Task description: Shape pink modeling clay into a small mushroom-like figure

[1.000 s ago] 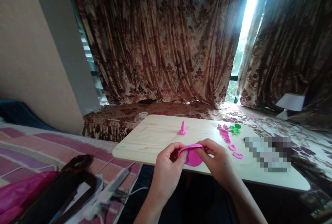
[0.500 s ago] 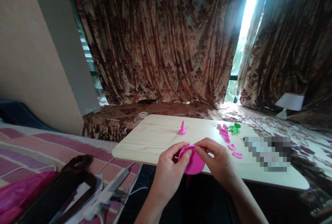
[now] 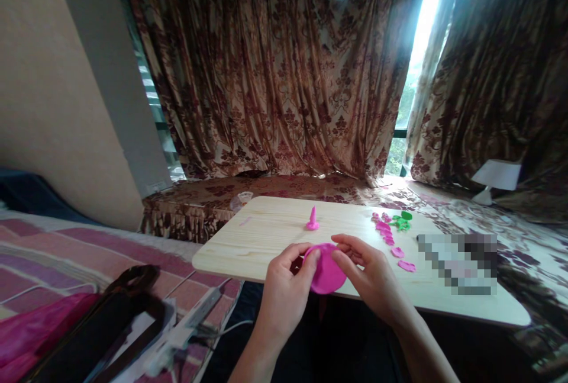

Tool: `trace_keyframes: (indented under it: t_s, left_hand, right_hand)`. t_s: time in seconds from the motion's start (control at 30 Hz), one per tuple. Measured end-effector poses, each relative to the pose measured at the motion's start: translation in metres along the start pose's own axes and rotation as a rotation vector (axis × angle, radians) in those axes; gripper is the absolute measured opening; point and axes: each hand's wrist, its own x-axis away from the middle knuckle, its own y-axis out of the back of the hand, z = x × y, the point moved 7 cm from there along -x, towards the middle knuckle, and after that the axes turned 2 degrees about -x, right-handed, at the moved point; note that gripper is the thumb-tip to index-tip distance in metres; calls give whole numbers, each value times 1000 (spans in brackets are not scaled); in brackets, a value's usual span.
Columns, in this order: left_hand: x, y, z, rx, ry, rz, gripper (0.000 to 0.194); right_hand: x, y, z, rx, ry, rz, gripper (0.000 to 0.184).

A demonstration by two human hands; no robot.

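Observation:
A thin, round disc of pink modelling clay (image 3: 329, 273) is held upright over the near edge of the table. My left hand (image 3: 290, 279) pinches its left rim, thumb on the face toward me and fingers behind. At the upper right rim, my right hand (image 3: 369, 270) has its thumb against the clay and its fingers curled just beyond the edge. Behind the hands, a pink clay cone on a wider base (image 3: 313, 220) stands on the table. To the right lie several flattened pink clay pieces (image 3: 385, 230) and some green clay pieces (image 3: 403, 221).
The pale wooden table (image 3: 239, 247) has rounded corners. A blurred-out object (image 3: 461, 264) lies on its right side. At the left are a striped bed cover (image 3: 146, 247), a dark bag (image 3: 89, 324) and a white power strip (image 3: 195, 315). A white lamp (image 3: 497, 176) stands at the far right.
The disc has turned from a folded-looking tilt to face me more fully, and has shifted slightly left since half a second ago. My right fingers have loosened along its rim.

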Motion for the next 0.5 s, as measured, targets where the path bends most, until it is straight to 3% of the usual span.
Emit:
trace_keyframes:
  t_s: [0.1,0.27,0.5]
  left_hand:
    - [0,-4,0,35,16,44,29]
    - [-1,-8,-7,-13,-44,75,24]
    - [0,-3,-9,-20,-76,54,25]
  right_hand:
    - [1,-3,4,57,47,43,19]
    - [0,1,15,140,139,4,17]
    - [-2,3,11,125,115,-28,20]
